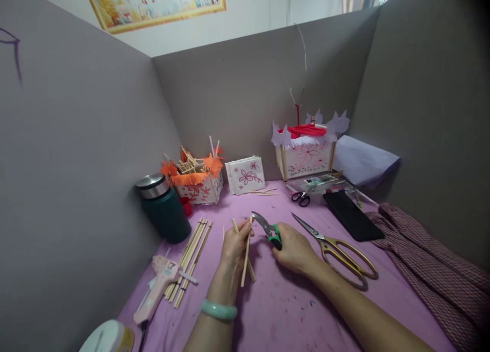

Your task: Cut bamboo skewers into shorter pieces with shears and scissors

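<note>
My left hand (234,246) is closed around two thin wooden sticks (245,260), held upright over the purple table mat (283,306). A pale green bangle sits on that wrist. My right hand (293,249) grips green-handled shears (268,228), whose open blades sit at the top of one stick. A row of loose wooden sticks (189,262) lies to the left, with a pink glue gun (158,285) across their near ends.
Large gold-handled scissors (337,250) lie right of my right hand, next to a black phone (352,217) and small black scissors (301,198). At the back stand a dark green flask (164,209), two paper lanterns (306,150) and flowered paper cards (247,175). Checked cloth (432,270) lies at the right. Grey partition walls surround the table.
</note>
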### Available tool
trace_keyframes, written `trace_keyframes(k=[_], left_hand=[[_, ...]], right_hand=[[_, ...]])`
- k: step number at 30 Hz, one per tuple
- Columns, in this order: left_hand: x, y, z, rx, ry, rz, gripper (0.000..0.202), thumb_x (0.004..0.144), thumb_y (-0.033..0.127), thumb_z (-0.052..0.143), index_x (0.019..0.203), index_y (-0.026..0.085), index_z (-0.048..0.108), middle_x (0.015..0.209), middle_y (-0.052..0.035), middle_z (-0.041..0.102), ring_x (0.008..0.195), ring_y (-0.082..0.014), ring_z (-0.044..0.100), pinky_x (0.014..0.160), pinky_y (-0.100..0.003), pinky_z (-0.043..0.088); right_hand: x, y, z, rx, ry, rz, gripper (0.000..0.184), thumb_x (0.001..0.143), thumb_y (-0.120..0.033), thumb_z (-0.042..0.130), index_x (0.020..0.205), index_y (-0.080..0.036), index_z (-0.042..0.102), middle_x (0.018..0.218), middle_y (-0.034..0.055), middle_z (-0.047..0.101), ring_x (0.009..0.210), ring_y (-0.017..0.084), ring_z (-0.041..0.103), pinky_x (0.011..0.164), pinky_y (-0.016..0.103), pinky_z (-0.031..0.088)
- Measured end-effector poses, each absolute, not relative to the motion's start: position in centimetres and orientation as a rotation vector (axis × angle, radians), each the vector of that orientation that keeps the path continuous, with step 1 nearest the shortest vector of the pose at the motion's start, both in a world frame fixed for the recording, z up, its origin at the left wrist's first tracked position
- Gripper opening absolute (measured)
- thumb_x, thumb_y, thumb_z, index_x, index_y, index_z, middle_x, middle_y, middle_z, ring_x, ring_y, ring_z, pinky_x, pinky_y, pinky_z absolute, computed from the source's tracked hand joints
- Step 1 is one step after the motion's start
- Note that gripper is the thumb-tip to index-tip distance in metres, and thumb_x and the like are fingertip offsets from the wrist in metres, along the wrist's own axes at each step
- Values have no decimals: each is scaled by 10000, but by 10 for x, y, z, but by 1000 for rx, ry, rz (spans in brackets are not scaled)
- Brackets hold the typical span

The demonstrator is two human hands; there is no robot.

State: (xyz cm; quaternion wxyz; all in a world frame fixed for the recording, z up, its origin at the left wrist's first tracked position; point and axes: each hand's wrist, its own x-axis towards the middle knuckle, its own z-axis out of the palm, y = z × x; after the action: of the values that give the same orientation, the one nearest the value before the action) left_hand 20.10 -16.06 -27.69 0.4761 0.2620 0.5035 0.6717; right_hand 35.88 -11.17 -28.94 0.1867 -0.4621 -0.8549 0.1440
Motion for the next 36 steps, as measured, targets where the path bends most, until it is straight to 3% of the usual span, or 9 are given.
trace_keyframes(k=[7, 12, 15, 25, 31, 36], left_hand=[[200, -160, -276, 569, 1254, 1669, 420, 460, 386, 829, 760, 113, 720, 486, 33, 504, 443, -49, 339, 449, -216, 173], [201, -162, -274, 604, 1285, 1654, 345, 509, 326, 791, 771, 111, 724, 487, 35, 504, 431, -45, 318, 452, -222, 165], [203, -162, -273, 599, 1309, 1639, 322, 526, 305, 770, 783, 117, 727, 482, 43, 495, 415, -38, 282, 449, -227, 152], [201, -158, -281, 647, 1337, 1706, 466, 480, 358, 807, 847, 80, 729, 484, 24, 527, 449, -63, 376, 476, -224, 221], [201, -158, -281, 645, 1296, 1698, 377, 510, 343, 794, 792, 101, 728, 496, 27, 522, 446, -54, 367, 480, -217, 224], [200, -157, -282, 659, 1291, 1700, 341, 513, 304, 774, 784, 101, 735, 495, 27, 518, 454, -56, 359, 487, -220, 208]], right_hand=[[359, -115, -287, -1190, -2458, 430, 228, 691, -209, 579, 894, -188, 478, 946, 58, 568, 854, 187, 500, 713, 259, 314], [358, -117, -286, -1216, -2481, 369, 237, 696, -232, 592, 899, -184, 480, 951, 73, 560, 865, 200, 492, 744, 281, 320], [358, -118, -285, -1234, -2494, 357, 227, 699, -245, 592, 887, -185, 479, 940, 76, 567, 847, 201, 503, 727, 282, 323], [354, -117, -286, -1371, -2574, 321, 165, 760, -253, 547, 898, -191, 480, 857, 77, 634, 741, 222, 591, 589, 287, 263], [356, -118, -285, -1274, -2510, 389, 223, 712, -228, 582, 907, -189, 483, 972, 76, 603, 867, 205, 549, 695, 271, 328], [358, -120, -285, -1240, -2524, 340, 250, 676, -247, 592, 892, -181, 482, 960, 97, 586, 858, 221, 529, 712, 289, 341]])
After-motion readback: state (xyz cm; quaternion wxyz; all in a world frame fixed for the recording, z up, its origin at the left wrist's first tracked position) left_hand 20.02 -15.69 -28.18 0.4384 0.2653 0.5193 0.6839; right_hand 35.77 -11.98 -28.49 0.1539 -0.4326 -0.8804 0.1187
